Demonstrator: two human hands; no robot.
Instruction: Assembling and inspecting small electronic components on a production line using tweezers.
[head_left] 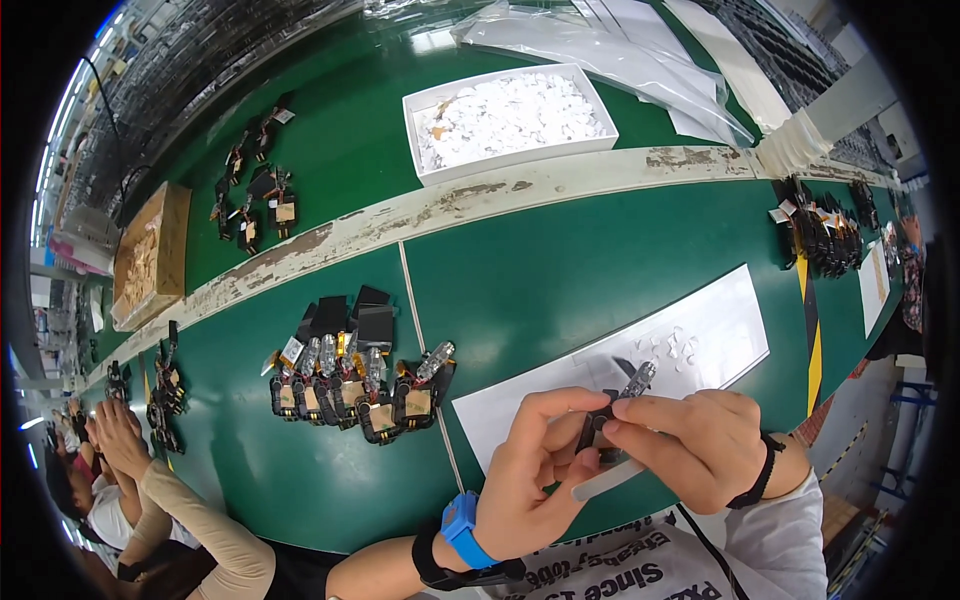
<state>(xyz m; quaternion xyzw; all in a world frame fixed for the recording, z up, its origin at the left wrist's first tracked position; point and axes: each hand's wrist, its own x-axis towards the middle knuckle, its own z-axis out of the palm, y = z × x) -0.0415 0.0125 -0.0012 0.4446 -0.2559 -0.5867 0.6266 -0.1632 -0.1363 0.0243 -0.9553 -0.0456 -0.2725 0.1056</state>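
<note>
My left hand (540, 460) holds a small black electronic assembly (597, 425) between thumb and fingers, just above a white sheet. A clear, shiny part (640, 378) sticks out from its far end. My right hand (690, 435) pinches the same assembly from the right, thumb and forefinger against it. Below the fingers a flat grey strip (608, 480) runs between the hands; which hand bears it I cannot tell. On the white sheet (545, 390) lie several small whitish pieces (680, 345). To the left, a cluster of similar black assemblies (350, 390) rests on the green table.
A white box (510, 165) full of white bits stands beyond the worn pale ledge (560, 187). More assemblies lie at far left (255, 195) and right (825, 235). A wooden box (150, 255) sits left. Another person's hands (120, 440) work at the left.
</note>
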